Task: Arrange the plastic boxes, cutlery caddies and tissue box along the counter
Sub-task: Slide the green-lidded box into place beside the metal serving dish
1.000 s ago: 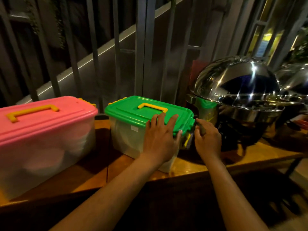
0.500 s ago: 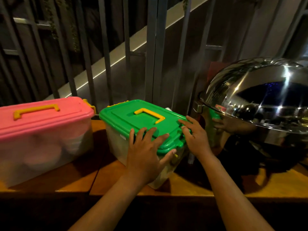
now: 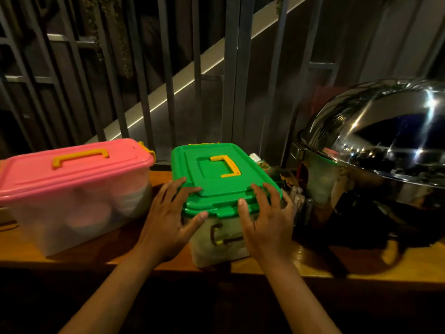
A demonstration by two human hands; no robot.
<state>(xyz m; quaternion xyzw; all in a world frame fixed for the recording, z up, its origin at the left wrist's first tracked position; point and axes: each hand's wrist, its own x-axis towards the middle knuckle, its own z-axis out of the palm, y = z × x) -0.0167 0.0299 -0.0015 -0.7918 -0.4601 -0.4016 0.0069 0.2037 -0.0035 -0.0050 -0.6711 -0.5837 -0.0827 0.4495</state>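
A clear plastic box with a green lid (image 3: 216,174) and a yellow handle stands on the wooden counter (image 3: 313,263), its short end toward me. My left hand (image 3: 168,218) grips its near left corner, fingers on the lid. My right hand (image 3: 265,220) holds the near right corner, fingers spread over the lid's edge. To the left stands a larger clear box with a pink lid (image 3: 79,165), close beside the green one but apart from it.
A shiny steel chafing dish with a domed cover (image 3: 375,145) fills the counter's right side, close to the green box. Small packets (image 3: 286,179) lie between them. Metal railing bars (image 3: 238,68) run right behind the counter.
The green box has turned from slanted to end-on toward me and now sits nearer the pink box. My right hand shifted from the box's right end to its near right corner.
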